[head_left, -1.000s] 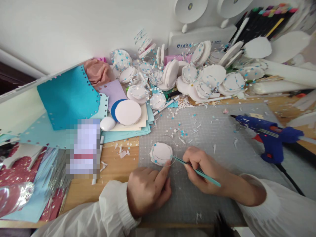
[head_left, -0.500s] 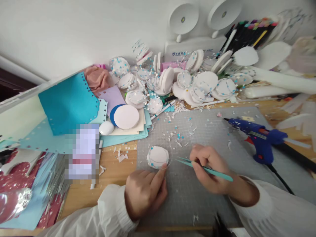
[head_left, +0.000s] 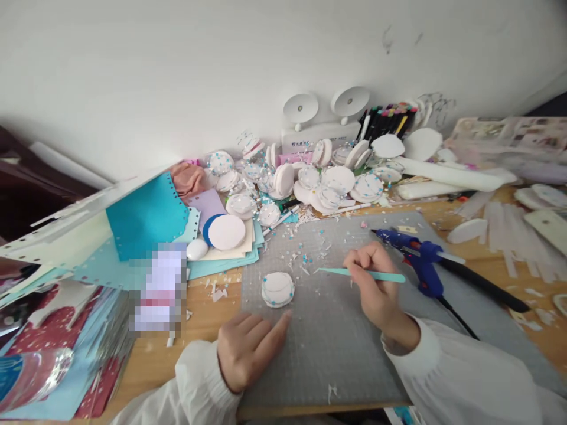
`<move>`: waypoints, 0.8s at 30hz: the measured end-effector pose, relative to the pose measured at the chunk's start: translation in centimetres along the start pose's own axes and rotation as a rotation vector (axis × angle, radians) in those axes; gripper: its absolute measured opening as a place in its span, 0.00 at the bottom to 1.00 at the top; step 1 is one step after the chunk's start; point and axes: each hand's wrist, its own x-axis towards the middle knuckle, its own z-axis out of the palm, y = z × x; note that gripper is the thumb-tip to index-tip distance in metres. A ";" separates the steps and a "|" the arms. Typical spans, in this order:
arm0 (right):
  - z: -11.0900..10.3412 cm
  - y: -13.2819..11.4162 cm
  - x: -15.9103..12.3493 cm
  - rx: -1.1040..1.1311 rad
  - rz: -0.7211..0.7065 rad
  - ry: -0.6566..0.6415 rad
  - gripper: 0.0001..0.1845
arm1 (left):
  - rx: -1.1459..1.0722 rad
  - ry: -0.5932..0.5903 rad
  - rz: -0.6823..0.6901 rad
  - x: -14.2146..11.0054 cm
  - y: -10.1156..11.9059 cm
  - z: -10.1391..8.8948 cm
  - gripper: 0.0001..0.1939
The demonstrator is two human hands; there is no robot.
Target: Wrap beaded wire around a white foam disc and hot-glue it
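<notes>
A small white disc lies flat on the grey cutting mat, its rim ringed by thin wire with blue bits. Just below it rests my left hand, holding nothing, index finger stretched out and the other fingers curled; the fingertip is apart from the disc. To the right, over the mat, my right hand grips a pair of turquoise tweezers. The thin tips point left toward blue and white paper scraps. A blue glue gun lies on the mat beyond my right hand.
Many similar decorated discs are heaped along the wall, before a twin-headed lamp. Coloured paper sheets and a blurred-out item occupy the left. Markers and clear glue sticks are at the right.
My left fingertip has come off the disc and drawn back toward me. The tweezers have moved away from the disc, now up and right. The camera view has tilted up.
</notes>
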 end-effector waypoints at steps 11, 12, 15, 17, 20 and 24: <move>0.2 -0.5 -0.1 0.039 0.053 0.039 0.12 | -0.060 -0.162 -0.338 3.8 -3.1 -1.7 0.45; 0.2 -0.5 -0.1 0.041 0.053 0.037 0.12 | -0.073 -0.180 -0.339 4.0 -3.4 -1.4 0.47; 0.2 -0.3 -0.2 0.043 0.054 0.032 0.12 | -0.100 -0.210 -0.338 4.3 -4.0 -0.6 0.45; 0.1 -0.3 -0.2 0.044 0.055 0.030 0.11 | -0.110 -0.223 -0.341 4.4 -4.1 -0.2 0.42; 0.1 -0.3 -0.2 0.045 0.063 0.023 0.11 | -0.119 -0.221 -0.358 4.6 -4.0 -0.1 0.37; 0.1 -0.3 -0.2 0.050 0.073 0.017 0.11 | -0.117 -0.172 -0.371 4.6 -3.7 -0.1 0.31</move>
